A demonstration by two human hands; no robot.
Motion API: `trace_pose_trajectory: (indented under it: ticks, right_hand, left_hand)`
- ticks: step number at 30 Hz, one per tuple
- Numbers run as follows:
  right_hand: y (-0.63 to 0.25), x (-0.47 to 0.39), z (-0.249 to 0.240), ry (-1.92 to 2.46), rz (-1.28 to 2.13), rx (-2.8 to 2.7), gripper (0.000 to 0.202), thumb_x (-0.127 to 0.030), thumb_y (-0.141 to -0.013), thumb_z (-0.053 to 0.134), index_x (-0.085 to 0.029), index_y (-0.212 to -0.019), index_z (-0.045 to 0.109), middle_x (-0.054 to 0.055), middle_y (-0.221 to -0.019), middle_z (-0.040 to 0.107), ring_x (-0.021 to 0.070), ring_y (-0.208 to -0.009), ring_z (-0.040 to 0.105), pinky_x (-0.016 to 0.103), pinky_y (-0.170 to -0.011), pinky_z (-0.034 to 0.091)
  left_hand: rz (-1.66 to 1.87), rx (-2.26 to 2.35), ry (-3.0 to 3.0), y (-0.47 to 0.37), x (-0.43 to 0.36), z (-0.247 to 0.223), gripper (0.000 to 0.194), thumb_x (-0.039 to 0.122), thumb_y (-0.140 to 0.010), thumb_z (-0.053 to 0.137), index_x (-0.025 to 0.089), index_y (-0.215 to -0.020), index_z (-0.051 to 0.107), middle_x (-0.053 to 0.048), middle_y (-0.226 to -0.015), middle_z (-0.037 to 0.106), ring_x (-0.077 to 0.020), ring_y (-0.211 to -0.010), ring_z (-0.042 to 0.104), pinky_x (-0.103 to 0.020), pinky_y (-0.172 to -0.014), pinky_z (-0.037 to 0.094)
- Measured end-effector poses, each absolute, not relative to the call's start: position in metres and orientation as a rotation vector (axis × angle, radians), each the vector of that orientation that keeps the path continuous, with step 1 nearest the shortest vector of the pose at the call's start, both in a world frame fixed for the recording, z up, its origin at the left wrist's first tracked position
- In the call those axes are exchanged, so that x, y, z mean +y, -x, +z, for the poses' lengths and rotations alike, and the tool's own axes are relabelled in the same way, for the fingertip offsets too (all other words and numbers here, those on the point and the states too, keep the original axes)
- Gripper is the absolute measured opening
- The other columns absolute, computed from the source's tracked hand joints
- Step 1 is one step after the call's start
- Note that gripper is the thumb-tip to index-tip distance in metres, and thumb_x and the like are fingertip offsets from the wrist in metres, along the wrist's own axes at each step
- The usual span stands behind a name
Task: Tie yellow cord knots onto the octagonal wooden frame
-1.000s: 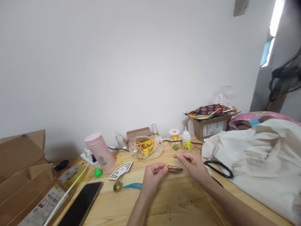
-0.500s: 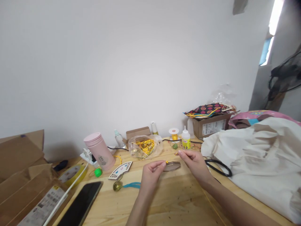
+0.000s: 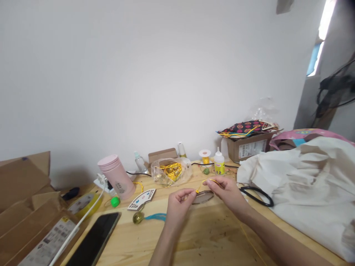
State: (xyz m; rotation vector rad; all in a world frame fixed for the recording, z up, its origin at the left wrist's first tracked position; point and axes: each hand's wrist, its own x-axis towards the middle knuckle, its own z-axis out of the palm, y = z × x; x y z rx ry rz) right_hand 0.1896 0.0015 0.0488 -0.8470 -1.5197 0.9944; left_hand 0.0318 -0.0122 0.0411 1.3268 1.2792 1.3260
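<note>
The left hand [image 3: 179, 202] is pinching 1 end of a thin brown piece [image 3: 203, 198] between thumb and fingertips, and the piece is sticking out to the right of them, into the gap between the 2 hands. A yellow knot [image 3: 197, 191] is sitting right at the left fingertips. From it a yellow cord [image 3: 201, 184] is running up to the right hand [image 3: 227, 191], which is pinching it between thumb and forefinger, just above and to the right of the piece. The 2 hands are staying apart over the table [image 3: 199, 240].

To the left of the left hand, a blue tassel [image 3: 155, 217] is lying near the wrist, joined to a brass bell [image 3: 138, 217], and a white fan [image 3: 142, 199] is lying just beyond the bell. Farther left, a phone [image 3: 93, 240] is lying flat and a pink cup [image 3: 118, 177] is standing behind it. Straight beyond the left hand, a clear bag [image 3: 185, 177] is holding yellow cords. Beyond the right hand, the glue [image 3: 219, 165] and a spool [image 3: 205, 153] are standing side by side. Right of that hand, a black loop [image 3: 269, 199] is resting against pale cloth [image 3: 299, 188].
</note>
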Motion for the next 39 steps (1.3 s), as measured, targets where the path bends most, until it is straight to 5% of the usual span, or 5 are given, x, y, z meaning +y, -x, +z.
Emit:
trace_pose_trajectory:
  ticks: [7, 12, 19, 29, 39]
  right_hand:
    - [-0.1877, 0.0024, 0.0457, 0.856, 0.739, -1.810, 0.018, -0.030, -0.073, 0.053, -0.016, -0.074, 0.065, -0.003, -0.052, 0.042, 0.0116, -0.049, 0.040, 0.021, -0.047, 0.029]
    - [-0.1870, 0.0003, 0.0474, 0.840, 0.660, -1.850, 0.023, -0.028, -0.076, 0.048, -0.017, -0.061, 0.060, -0.003, -0.051, 0.040, 0.0115, -0.050, 0.039, 0.021, -0.049, 0.028]
    - [-0.1823, -0.0031, 0.0476, 0.785, 1.117, -1.558, 0.028, -0.036, -0.070, 0.051, -0.016, -0.051, 0.042, -0.004, -0.051, 0.034, 0.0099, -0.049, 0.032, 0.020, -0.046, 0.027]
    - [-0.1853, -0.0016, 0.0479, 0.873, 0.629, -1.707, 0.026, -0.029, -0.074, 0.047, -0.017, -0.050, 0.046, -0.004, -0.048, 0.037, 0.0109, -0.048, 0.037, 0.020, -0.046, 0.028]
    - [-0.1846, -0.0043, 0.0482, 0.827, 0.581, -1.743, 0.028, -0.021, -0.076, 0.045, -0.017, -0.049, 0.036, -0.005, -0.049, 0.034, 0.0099, -0.048, 0.035, 0.020, -0.047, 0.026]
  left_hand:
    - [1.282, 1.167, -1.445, -0.0313, -0.0121, 0.0411, 0.015, 0.026, -0.063, 0.063, 0.016, -0.071, 0.070, -0.006, -0.074, 0.070, -0.0191, -0.070, 0.061, -0.025, -0.066, 0.047]
    - [1.260, 1.166, -1.478, -0.0352, -0.0148, 0.0444, 0.014, 0.025, -0.062, 0.063, 0.015, -0.070, 0.070, -0.006, -0.074, 0.070, -0.0203, -0.070, 0.062, -0.026, -0.066, 0.048]
    - [1.243, 1.220, -1.499, -0.0344, -0.0151, 0.0430, 0.012, 0.024, -0.062, 0.063, 0.014, -0.065, 0.069, -0.006, -0.068, 0.070, -0.0181, -0.064, 0.061, -0.024, -0.061, 0.048]
    - [1.239, 1.185, -1.440, -0.0370, -0.0169, 0.0450, 0.019, 0.025, -0.059, 0.066, 0.014, -0.074, 0.068, -0.007, -0.075, 0.069, -0.0190, -0.071, 0.061, -0.024, -0.062, 0.047]
    - [1.202, 1.167, -1.475, -0.0342, -0.0160, 0.0397, 0.015, 0.023, -0.058, 0.067, 0.014, -0.070, 0.069, -0.008, -0.073, 0.069, -0.0181, -0.068, 0.060, -0.024, -0.063, 0.046]
